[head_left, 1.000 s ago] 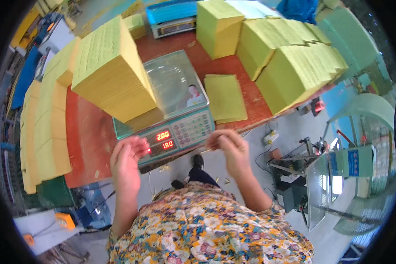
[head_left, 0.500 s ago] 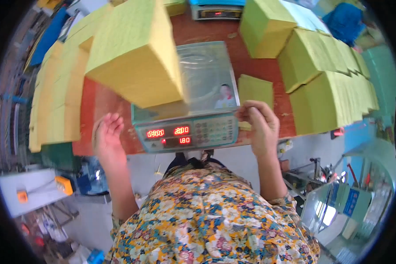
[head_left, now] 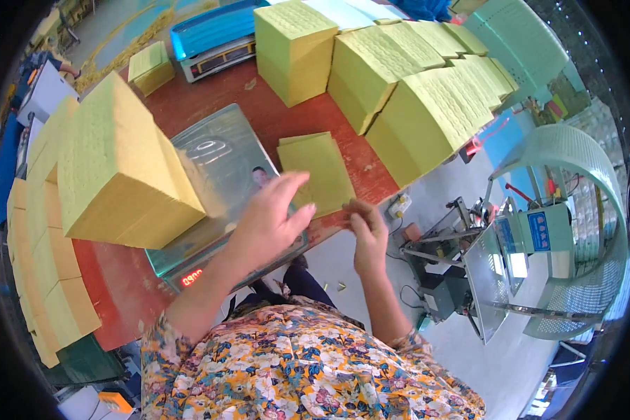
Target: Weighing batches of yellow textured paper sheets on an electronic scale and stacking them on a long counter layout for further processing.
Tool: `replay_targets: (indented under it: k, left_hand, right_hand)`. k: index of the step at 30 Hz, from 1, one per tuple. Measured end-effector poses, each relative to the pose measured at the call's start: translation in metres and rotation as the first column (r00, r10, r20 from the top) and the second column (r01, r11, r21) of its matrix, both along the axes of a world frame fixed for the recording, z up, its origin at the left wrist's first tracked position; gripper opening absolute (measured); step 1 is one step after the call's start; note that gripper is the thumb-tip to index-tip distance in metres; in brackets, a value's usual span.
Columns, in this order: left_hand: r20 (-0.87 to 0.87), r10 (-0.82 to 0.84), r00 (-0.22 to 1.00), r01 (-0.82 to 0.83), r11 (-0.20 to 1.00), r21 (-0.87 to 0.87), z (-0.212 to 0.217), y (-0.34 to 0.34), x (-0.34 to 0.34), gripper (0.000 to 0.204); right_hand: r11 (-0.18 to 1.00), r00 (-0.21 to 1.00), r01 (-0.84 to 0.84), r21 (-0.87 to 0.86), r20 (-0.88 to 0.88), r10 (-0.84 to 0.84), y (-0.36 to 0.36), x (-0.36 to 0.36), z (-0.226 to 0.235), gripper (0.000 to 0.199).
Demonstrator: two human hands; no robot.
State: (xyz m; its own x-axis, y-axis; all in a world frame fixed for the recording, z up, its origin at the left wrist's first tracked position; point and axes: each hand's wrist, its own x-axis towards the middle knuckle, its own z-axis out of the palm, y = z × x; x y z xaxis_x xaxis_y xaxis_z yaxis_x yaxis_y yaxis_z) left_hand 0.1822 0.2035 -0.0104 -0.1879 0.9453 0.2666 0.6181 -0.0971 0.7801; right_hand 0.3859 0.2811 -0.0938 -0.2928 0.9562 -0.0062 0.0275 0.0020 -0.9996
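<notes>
My left hand [head_left: 269,220], open over the scale [head_left: 217,168]; right hand [head_left: 366,234] pinches the thin yellow stack [head_left: 316,171], long axis toward twelve o'clock.

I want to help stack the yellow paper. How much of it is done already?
Many tall yellow stacks already stand on the red table. One block sits on the scale. The left hand reaches over the scale toward the thin pile, and the right hand touches that pile's near edge. The thin pile looks far shorter than the rest.
</notes>
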Motion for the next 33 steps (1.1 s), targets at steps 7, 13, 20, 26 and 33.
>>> replay_targets:
  k: [7,13,20,26,33]
  left_hand:
    - [-0.665,0.079,0.743,-0.270,0.944,-0.189,-0.035,0.132,0.002,0.060]
    - [-0.574,0.024,0.818,-0.431,0.686,-0.586,-0.064,0.163,0.029,0.072]
    - [-0.623,0.070,0.779,-0.398,0.823,-0.405,-0.070,0.142,0.124,0.072]
    - [-0.550,0.012,0.835,-0.363,0.763,-0.534,-0.057,0.140,0.135,0.075]
    - [-0.469,0.370,0.802,-0.455,0.887,-0.077,-0.021,0.079,0.123,0.064]
  right_hand:
    - [0.899,0.967,-0.114,-0.423,-0.255,0.003,0.001,0.034,-0.025,0.024]
    - [0.737,0.949,-0.314,-0.598,-0.225,0.222,0.043,0.089,-0.041,0.031]
    - [0.619,0.889,-0.457,-0.639,-0.322,0.324,0.074,0.104,-0.057,0.057]
    - [0.680,0.904,-0.420,-0.601,-0.211,0.373,0.076,0.094,-0.048,0.058]
    - [0.736,0.842,-0.518,-0.436,-0.104,0.530,0.095,0.069,-0.026,0.059]
